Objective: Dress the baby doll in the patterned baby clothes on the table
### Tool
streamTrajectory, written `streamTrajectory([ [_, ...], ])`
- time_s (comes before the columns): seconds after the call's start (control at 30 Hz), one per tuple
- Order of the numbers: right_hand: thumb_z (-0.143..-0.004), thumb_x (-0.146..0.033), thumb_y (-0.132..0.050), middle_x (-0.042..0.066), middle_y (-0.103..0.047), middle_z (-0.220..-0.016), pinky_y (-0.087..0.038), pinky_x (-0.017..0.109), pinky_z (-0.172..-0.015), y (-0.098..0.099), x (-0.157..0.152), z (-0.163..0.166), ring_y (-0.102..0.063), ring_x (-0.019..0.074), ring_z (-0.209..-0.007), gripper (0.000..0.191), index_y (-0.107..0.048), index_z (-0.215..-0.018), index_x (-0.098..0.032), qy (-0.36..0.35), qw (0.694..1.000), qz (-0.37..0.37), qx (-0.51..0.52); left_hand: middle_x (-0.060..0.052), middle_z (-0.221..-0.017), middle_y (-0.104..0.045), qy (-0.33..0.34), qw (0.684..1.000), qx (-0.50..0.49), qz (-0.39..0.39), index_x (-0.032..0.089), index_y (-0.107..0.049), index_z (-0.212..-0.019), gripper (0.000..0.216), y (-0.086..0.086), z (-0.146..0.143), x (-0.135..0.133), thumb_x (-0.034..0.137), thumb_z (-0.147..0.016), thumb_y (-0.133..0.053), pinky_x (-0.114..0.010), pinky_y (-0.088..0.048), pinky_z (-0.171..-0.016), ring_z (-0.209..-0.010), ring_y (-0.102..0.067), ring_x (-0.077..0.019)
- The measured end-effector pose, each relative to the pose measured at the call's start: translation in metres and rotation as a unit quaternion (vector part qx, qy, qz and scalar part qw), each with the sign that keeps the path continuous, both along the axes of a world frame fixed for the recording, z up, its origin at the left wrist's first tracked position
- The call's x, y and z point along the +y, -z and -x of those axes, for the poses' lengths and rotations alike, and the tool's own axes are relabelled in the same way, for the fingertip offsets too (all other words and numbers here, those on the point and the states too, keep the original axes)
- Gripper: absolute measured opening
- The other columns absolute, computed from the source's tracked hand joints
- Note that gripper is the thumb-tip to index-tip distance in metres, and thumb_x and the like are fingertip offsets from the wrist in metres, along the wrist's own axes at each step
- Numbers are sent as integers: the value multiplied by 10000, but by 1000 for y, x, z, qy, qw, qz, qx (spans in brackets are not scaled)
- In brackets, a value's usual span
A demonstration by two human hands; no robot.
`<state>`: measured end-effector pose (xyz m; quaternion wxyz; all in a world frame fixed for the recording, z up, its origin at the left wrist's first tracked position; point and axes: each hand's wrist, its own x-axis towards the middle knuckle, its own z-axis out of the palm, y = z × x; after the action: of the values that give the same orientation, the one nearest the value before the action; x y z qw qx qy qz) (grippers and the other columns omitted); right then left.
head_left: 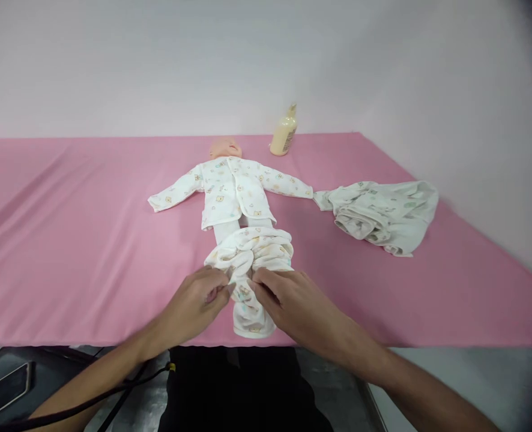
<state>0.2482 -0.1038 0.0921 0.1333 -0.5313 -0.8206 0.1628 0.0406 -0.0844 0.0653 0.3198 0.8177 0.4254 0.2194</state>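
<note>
A baby doll [223, 148] lies on its back on the pink-covered table, its head toward the wall. It wears a white printed jacket [223, 192] with both sleeves spread out. White printed baby trousers [266, 241] are bunched around the doll's lower legs, nearer to me. My left hand [203, 298] pinches the cloth at the left side of the bunch. On the other side, my right hand [288, 300] grips the same trousers, thumb and fingers closed. One trouser leg hangs down between my hands toward the table's front edge. The doll's feet are hidden in the cloth.
A pump bottle [284, 133] of pale yellow liquid stands at the back, right of the doll's head. Crumpled white printed baby clothing [383, 213] lies to the right, touching the jacket's cuff. Below the table's front edge at left are a phone [5, 390] and a black cable [122, 390].
</note>
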Motion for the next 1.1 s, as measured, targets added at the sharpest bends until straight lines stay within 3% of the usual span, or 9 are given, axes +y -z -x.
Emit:
streamTrajectory([
  [0.13,-938,-101,-385,-31,-484,-581,-141,297,-495,2,2,-1,-255,97,-483,249,-465,-717,-183,-6,997,-57,-54,21,-675,-507,-47,998,35,-28,189,-401,-665,284,-8,2,18,221,-946,-427,-257,-343,-574,-641,-452,-123],
  [0.3,-945,-164,-420,1,-548,-672,-143,289,-510,3,2,-3,-348,103,-520,224,-483,-732,-186,-40,990,-107,-79,20,-645,-480,-72,991,72,-82,191,-387,-656,294,-15,-5,38,237,-945,-412,-264,-314,-563,-617,-431,-128],
  [0.5,-870,-42,-454,15,-604,-733,-149,302,-495,-3,6,-2,-397,118,-519,193,-522,-757,-183,-79,985,-59,-143,24,-628,-459,-99,984,51,-141,187,-359,-634,288,-12,-23,48,192,-911,-438,-264,-287,-558,-604,-397,-118],
  [0.63,-742,78,-460,20,-605,-686,-168,300,-464,-12,11,3,-433,126,-487,261,-523,-752,-175,-60,981,-23,-184,19,-648,-487,-104,982,60,-148,185,-407,-651,283,-10,-24,48,218,-930,-436,-262,-302,-567,-613,-420,-120],
  [0.73,-670,101,-511,32,-592,-640,-176,298,-457,-12,12,7,-481,137,-470,291,-543,-790,-163,-46,973,-68,-214,19,-687,-528,-105,983,68,-131,187,-457,-709,284,-11,-15,39,297,-968,-422,-261,-328,-584,-619,-453,-123],
  [0.93,-706,65,-552,51,-619,-616,-218,286,-458,-6,14,16,-548,163,-495,294,-597,-904,-147,-4,965,-94,-245,29,-733,-593,-97,991,91,-21,197,-522,-776,350,-7,7,-5,509,-932,-519,-250,-366,-567,-613,-512,-122],
  [1.1,-722,61,-529,80,-645,-720,-270,304,-512,-4,14,9,-576,186,-599,254,-600,-848,-148,-18,956,-144,-254,0,-798,-632,-57,992,116,6,205,-564,-857,350,6,0,-31,550,-860,-617,-267,-396,-583,-680,-567,-165],
])
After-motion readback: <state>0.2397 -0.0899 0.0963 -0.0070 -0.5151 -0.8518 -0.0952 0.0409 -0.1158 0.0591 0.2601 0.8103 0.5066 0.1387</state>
